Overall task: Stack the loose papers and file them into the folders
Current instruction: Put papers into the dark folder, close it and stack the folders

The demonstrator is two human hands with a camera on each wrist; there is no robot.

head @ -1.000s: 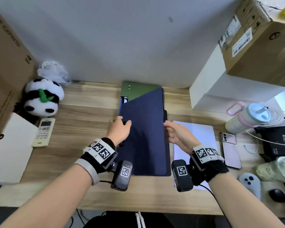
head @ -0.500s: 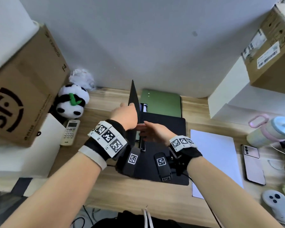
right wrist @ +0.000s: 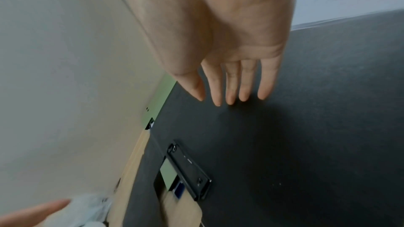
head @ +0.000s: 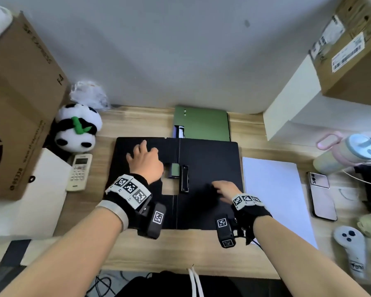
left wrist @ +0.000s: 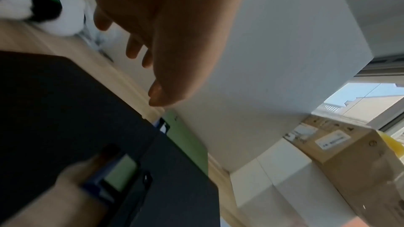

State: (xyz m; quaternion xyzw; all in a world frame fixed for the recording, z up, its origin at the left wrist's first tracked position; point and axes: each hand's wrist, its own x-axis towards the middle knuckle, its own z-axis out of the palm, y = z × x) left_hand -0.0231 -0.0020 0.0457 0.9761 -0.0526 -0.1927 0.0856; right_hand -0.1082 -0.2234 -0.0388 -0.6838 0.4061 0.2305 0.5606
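Observation:
A black folder (head: pixel 212 159) lies open flat on the wooden desk, with a black metal clip (head: pixel 184 179) beside its spine. My left hand (head: pixel 145 161) is over the left cover (left wrist: pixel 65 110), fingers spread and relaxed, holding nothing. My right hand (head: pixel 223 190) is flat on the right inner panel (right wrist: pixel 306 127), and its straight fingertips (right wrist: pixel 243 98) touch the panel just beyond the clip (right wrist: pixel 188 168). A stack of white papers (head: pixel 274 189) lies just right of the folder. A closed green folder (head: pixel 204 125) lies behind it, partly under its far edge.
A panda plush (head: pixel 77 127), a white remote (head: pixel 79 172) and a large cardboard box (head: pixel 19 103) crowd the left. A phone (head: pixel 321 196), a pastel bottle (head: pixel 349 155), a white controller (head: pixel 351 249) and stacked boxes (head: pixel 351 50) stand on the right.
The black folder was closed a second ago. My left hand swung its cover up and over to the left, and it now lies open flat with both hands on it.

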